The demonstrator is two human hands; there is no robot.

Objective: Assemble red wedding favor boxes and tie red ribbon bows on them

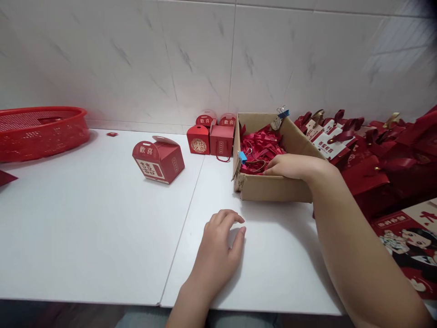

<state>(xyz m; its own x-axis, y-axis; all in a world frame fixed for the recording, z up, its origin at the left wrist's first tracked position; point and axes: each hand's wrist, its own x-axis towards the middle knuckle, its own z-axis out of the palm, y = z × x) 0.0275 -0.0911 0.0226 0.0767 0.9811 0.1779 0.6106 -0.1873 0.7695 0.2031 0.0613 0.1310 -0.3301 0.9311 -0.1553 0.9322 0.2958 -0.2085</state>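
Observation:
My right hand point(290, 165) reaches over the near wall of a cardboard box point(276, 189) into a heap of red ribbon pieces point(262, 145). Its fingertips are hidden in there, so I cannot tell what they hold. My left hand point(220, 243) rests on the white table in front of the box, thumb and fingers apart and curved, with nothing between them. To its upper left stands a closed red gift box point(159, 159) with a handle slot and white-and-gold print. Blue binder clips point(242, 157) sit on the cardboard box's edges.
Several small red gift boxes point(199, 140) stand against the tiled wall. A red plastic basket point(44, 141) is at the far left, with a small red scrap point(112, 134) near it. Red gift bags with ribbon bows point(367, 175) crowd the right side, beside a printed bag point(409, 246).

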